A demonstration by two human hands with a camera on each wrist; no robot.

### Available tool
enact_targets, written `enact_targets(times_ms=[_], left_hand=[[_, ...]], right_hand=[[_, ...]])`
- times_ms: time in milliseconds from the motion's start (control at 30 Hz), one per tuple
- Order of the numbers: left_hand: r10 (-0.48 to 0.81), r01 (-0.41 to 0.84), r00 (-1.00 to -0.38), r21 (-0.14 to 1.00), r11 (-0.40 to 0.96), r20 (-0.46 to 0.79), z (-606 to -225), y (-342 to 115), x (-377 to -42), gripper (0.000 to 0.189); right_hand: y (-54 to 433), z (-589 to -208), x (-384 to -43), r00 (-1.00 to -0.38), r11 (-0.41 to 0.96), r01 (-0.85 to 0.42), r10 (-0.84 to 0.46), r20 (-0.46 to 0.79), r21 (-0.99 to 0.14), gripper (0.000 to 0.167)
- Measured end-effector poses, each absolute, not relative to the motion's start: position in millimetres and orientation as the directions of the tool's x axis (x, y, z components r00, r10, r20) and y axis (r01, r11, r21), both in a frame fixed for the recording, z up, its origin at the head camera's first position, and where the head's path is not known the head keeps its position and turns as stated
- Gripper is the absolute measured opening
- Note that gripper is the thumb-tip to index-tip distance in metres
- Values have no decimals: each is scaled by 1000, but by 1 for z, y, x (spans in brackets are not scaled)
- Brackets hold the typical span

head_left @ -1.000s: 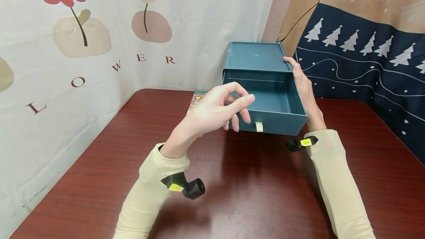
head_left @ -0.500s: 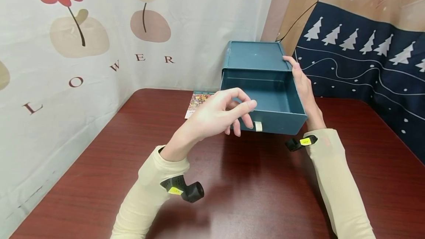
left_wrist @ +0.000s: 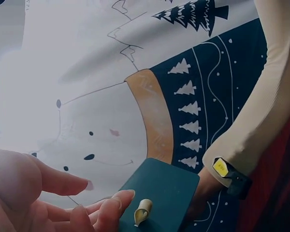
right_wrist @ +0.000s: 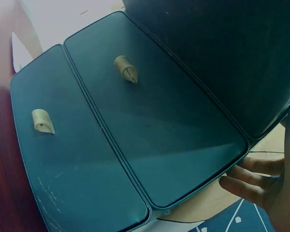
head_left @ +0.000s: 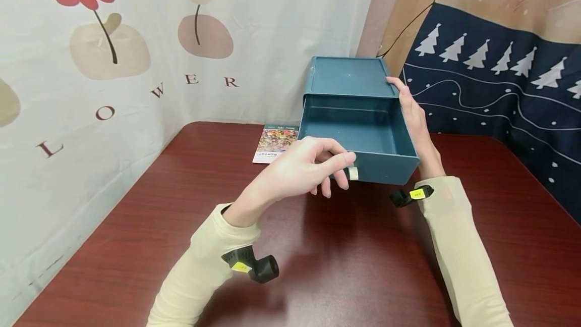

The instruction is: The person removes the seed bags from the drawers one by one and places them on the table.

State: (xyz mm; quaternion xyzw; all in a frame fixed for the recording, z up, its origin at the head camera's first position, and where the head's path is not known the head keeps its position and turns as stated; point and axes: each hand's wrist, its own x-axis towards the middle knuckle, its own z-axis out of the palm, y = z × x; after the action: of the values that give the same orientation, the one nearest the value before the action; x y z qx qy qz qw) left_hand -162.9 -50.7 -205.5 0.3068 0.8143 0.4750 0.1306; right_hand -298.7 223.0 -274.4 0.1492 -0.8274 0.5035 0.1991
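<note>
Drawer unit (head_left: pixel 350 75): set near the worktop's (head_left: pixel 136 226) far edge, top drawer (head_left: pixel 388 168) pulled out
Left hand (head_left: pixel 301 169): held loosely, thumb and fingers apart, just beside the pull tab (head_left: pixel 353 173)
Right hand (head_left: pixel 418 122): fingers laid along the unit's right side

a person's long, pale cream sleeves (head_left: pixel 463 251) each carry a black camera (head_left: pixel 263 268) near the wrist, marked with a yellow label (head_left: pixel 241 267).

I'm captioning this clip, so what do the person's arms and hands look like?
Left sleeve and right sleeve are long and cream, each with a black wrist camera bearing a yellow label. Left hand and right hand are bare.
</note>
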Motion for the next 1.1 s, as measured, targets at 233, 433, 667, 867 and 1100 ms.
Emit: enact_targets(times_ms=[233,433,667,867,1100], left_hand=[[623,369,-781,831,416,35,-208,-50,-161,23],[624,359,-781,823,441,7,-212,-51,-162,22],[625,360,-780,804,473,-18,-217,-49,-163,23],[628,371,-777,777,509,-41,-222,-44,-162,27],[643,377,-764,766,521,-62,-228,-38,-163,25]], right_hand=[[222,-274,-298,-875,448,-451,-49,482,-772,56],[223,-274,-299,-872,456,-454,-50,487,-765,56],[224,-275,-301,-870,455,-457,-51,490,-765,55],[223,-276,-301,-867,449,-464,-52,496,-763,55],[224,-276,-302,-877,442,-447,-45,478,-778,56]])
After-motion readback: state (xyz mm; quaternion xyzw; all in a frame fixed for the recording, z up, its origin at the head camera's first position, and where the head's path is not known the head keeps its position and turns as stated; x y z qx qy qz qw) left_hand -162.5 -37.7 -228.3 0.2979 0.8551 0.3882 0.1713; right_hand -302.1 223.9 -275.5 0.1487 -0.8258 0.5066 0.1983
